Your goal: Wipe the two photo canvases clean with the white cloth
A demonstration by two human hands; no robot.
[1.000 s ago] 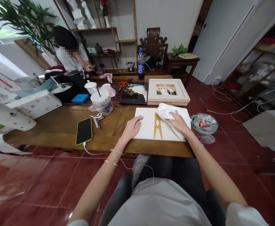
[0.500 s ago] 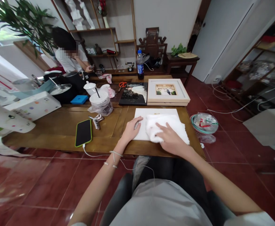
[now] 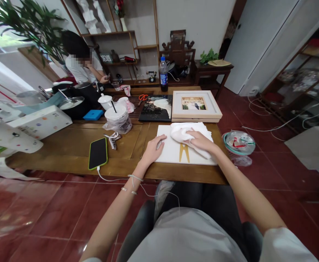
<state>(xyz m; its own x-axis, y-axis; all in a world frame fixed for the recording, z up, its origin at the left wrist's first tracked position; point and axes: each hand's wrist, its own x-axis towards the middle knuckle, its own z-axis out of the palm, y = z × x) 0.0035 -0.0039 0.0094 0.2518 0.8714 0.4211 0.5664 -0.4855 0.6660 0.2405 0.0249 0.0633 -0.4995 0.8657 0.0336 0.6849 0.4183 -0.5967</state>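
A flat white board (image 3: 170, 153) with a gold clothespin shape (image 3: 184, 153) lies at the near edge of the low wooden table (image 3: 66, 145). My left hand (image 3: 154, 149) presses on the board's left edge, fingers bent over it. My right hand (image 3: 201, 141) presses flat on a crumpled white cloth (image 3: 182, 131) that covers the board's far half.
Behind the board lie a light framed picture (image 3: 196, 105) and a dark photo print (image 3: 155, 108). A green-cased phone (image 3: 98, 153), a metal clip (image 3: 111, 138), a bagged lidded cup (image 3: 117, 116) and a cola bottle (image 3: 163, 76) stand on the table. Another person (image 3: 80, 62) sits far left. A bin (image 3: 237, 142) stands right of the table.
My right hand swept the cloth from the board's far right down to its near edge, then back up to the far side. The left hand stayed on the board's edge.
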